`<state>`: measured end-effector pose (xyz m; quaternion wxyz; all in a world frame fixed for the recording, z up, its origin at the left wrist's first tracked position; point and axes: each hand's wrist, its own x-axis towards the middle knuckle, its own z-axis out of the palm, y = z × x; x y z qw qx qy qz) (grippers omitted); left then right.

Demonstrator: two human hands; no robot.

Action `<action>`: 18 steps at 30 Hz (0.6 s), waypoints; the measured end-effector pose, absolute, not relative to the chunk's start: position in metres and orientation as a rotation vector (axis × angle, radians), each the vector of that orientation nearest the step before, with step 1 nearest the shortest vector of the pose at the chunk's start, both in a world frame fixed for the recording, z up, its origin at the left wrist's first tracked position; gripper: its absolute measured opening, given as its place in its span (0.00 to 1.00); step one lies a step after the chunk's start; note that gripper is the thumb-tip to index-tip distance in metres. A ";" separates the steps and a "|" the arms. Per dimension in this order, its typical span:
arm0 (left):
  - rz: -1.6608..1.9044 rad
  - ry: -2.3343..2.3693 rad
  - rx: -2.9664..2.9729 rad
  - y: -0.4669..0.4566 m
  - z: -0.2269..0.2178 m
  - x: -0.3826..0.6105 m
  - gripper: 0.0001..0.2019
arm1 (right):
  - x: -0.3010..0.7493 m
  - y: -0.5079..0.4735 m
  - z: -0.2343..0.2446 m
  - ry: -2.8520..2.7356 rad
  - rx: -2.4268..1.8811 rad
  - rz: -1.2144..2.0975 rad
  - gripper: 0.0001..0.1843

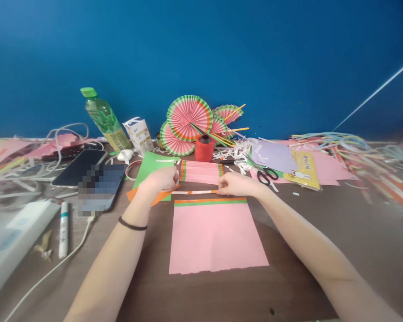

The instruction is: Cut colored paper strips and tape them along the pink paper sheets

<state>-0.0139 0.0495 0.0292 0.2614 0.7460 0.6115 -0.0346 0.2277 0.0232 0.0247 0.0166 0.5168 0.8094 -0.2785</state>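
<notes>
A thin orange-and-white paper strip lies across the table just beyond a pink sheet. My right hand pinches the strip's right end. My left hand is closed near the left end; a white curved edge, apparently a roll of tape, shows at its fingertips. Orange and green bands edge the top of the pink sheet, which lies flat. Behind the strip is a pleated pink paper with green and orange sides. Under my left hand are a green sheet and an orange piece.
At the back stand paper fans, a red thread spool, a bottle and a carton. Scissors lie right, beside a yellow packet. Phones, a marker and a cable lie left.
</notes>
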 end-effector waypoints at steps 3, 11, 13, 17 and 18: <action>-0.125 1.667 2.078 0.050 0.032 -0.016 0.05 | 0.227 0.020 0.028 2.557 1.652 -0.743 0.08; 0.292 1.583 2.102 0.036 0.069 -0.013 0.09 | 0.225 0.014 0.041 2.726 1.853 -0.630 0.08; 0.351 1.380 1.995 0.031 0.075 -0.008 0.13 | 0.221 0.013 0.043 2.905 1.879 -0.743 0.08; 0.372 1.108 1.883 0.025 0.079 0.003 0.17 | 0.209 0.008 0.043 3.338 1.760 -0.963 0.10; 0.375 1.070 1.889 0.024 0.078 0.005 0.17 | 0.206 0.005 0.043 3.435 1.693 -0.968 0.11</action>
